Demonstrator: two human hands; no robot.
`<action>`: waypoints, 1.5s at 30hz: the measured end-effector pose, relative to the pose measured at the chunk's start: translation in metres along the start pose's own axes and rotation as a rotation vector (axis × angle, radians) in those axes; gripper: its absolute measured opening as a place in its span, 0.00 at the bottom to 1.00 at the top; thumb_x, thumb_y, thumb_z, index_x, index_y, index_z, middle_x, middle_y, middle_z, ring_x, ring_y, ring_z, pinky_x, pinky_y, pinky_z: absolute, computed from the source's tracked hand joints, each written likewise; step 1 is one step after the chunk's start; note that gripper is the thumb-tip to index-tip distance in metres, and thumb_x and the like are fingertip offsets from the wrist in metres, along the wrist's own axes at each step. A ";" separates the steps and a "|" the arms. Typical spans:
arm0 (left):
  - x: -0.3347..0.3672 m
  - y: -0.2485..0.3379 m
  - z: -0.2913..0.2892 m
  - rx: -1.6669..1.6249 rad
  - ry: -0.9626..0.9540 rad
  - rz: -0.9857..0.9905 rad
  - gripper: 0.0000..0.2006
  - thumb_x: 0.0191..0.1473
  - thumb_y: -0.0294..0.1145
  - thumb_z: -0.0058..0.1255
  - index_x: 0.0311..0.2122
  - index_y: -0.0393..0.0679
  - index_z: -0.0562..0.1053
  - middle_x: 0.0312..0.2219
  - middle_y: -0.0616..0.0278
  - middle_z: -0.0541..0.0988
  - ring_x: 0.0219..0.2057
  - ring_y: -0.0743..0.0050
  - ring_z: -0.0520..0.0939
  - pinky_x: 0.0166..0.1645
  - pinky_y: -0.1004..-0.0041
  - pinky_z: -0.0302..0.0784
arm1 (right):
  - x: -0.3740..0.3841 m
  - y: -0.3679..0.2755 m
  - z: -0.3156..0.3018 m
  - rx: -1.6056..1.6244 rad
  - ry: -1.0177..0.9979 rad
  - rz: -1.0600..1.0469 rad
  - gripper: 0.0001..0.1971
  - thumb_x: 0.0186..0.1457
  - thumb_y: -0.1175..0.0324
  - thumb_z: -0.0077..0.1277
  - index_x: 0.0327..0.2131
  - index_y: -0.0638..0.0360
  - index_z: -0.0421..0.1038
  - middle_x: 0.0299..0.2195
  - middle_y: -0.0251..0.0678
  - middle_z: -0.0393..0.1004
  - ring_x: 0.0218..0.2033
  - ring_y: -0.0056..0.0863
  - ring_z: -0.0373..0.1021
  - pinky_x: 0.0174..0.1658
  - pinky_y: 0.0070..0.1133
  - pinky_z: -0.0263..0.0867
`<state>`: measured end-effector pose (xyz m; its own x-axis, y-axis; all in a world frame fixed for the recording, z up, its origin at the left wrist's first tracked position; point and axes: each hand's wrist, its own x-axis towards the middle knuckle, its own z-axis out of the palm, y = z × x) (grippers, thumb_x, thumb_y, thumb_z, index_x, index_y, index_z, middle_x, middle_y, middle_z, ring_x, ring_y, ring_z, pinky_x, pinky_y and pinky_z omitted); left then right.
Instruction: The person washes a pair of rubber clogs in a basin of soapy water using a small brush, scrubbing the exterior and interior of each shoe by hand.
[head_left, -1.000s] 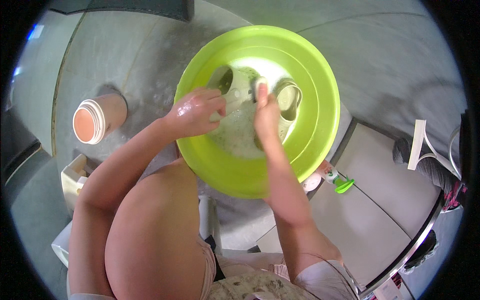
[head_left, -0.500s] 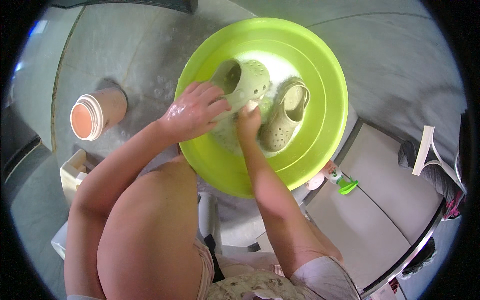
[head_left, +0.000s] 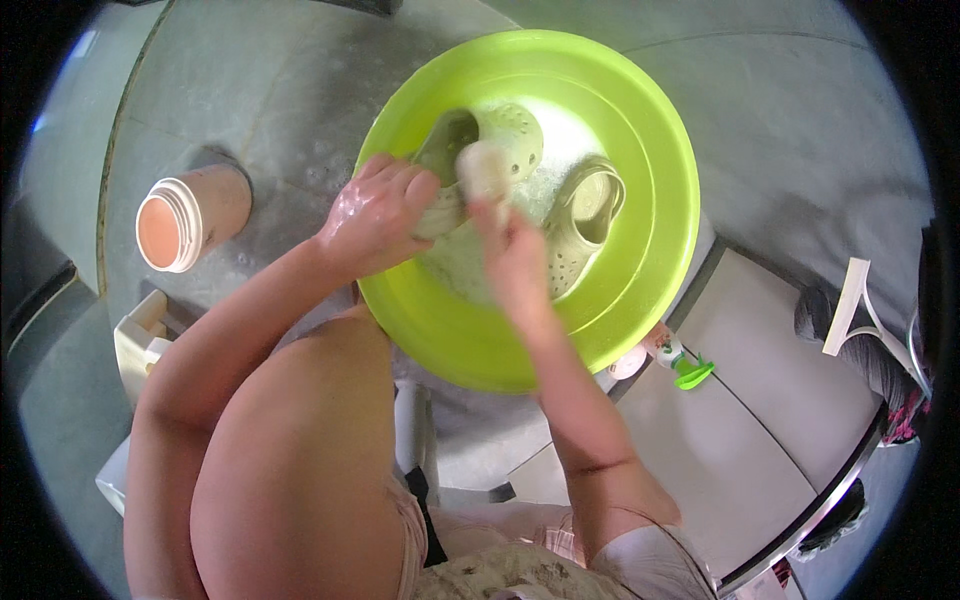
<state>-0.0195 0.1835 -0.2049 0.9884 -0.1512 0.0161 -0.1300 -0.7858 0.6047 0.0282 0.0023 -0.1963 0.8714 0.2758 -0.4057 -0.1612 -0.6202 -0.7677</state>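
A pale green clog (head_left: 515, 135) is being held inside the lime-green basin (head_left: 660, 240), the left hand (head_left: 383, 212) gripping its near side. The right hand (head_left: 515, 255) is holding a motion-blurred brush (head_left: 483, 170), now rising from low beside the clog to its opening; scrubbing is apparently shifting there. The second clog (head_left: 577, 236) is lying at right, in suds (head_left: 568, 132).

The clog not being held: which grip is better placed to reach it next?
Probably the right grip: it is nearer that clog, though holding a pale, blurred tool. The left grip is farther off and occupied with the other clog.
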 end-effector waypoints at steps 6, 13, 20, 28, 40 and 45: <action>-0.001 0.002 -0.004 -0.037 0.021 0.003 0.27 0.26 0.35 0.64 0.36 0.41 0.67 0.31 0.52 0.74 0.36 0.50 0.74 0.45 0.61 0.67 | 0.003 -0.011 -0.010 -0.008 -0.038 0.173 0.28 0.58 0.47 0.43 0.31 0.70 0.72 0.15 0.42 0.68 0.18 0.29 0.65 0.27 0.27 0.63; 0.002 0.002 -0.005 -0.008 0.013 -0.018 0.25 0.27 0.35 0.63 0.34 0.41 0.66 0.29 0.53 0.73 0.33 0.52 0.74 0.44 0.62 0.67 | 0.006 -0.004 -0.019 -0.105 -0.178 0.354 0.27 0.58 0.48 0.43 0.33 0.70 0.72 0.16 0.45 0.69 0.19 0.30 0.67 0.28 0.29 0.64; 0.005 0.004 -0.006 0.037 -0.053 0.019 0.23 0.27 0.36 0.62 0.32 0.42 0.66 0.27 0.54 0.73 0.34 0.55 0.75 0.44 0.63 0.66 | 0.019 -0.007 -0.019 -0.073 -0.114 0.289 0.28 0.57 0.47 0.43 0.31 0.71 0.72 0.17 0.51 0.71 0.19 0.42 0.69 0.29 0.33 0.64; 0.004 0.008 -0.001 0.002 -0.013 0.006 0.24 0.31 0.41 0.63 0.34 0.41 0.68 0.28 0.55 0.74 0.34 0.55 0.74 0.44 0.63 0.65 | 0.022 0.043 -0.013 0.135 0.109 0.284 0.27 0.57 0.46 0.43 0.25 0.66 0.71 0.11 0.30 0.61 0.13 0.23 0.61 0.20 0.24 0.56; 0.008 0.023 -0.025 -1.192 -0.472 -0.622 0.11 0.50 0.29 0.55 0.38 0.36 0.71 0.26 0.62 0.79 0.26 0.79 0.77 0.32 0.80 0.71 | 0.051 0.130 0.039 -0.279 0.247 0.288 0.29 0.46 0.64 0.58 0.47 0.71 0.57 0.47 0.62 0.61 0.40 0.55 0.68 0.44 0.33 0.66; 0.007 0.013 -0.009 -1.806 -0.783 -0.498 0.32 0.52 0.39 0.52 0.58 0.36 0.56 0.47 0.47 0.72 0.34 0.66 0.80 0.40 0.76 0.73 | 0.069 0.106 0.023 -0.093 0.107 0.064 0.21 0.48 0.70 0.54 0.45 0.66 0.60 0.30 0.46 0.70 0.34 0.42 0.71 0.39 0.31 0.67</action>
<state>-0.0137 0.1776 -0.1895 0.6023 -0.7184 -0.3480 0.7886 0.4680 0.3988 0.0608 -0.0274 -0.3166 0.9057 0.1571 -0.3936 -0.1788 -0.7004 -0.6910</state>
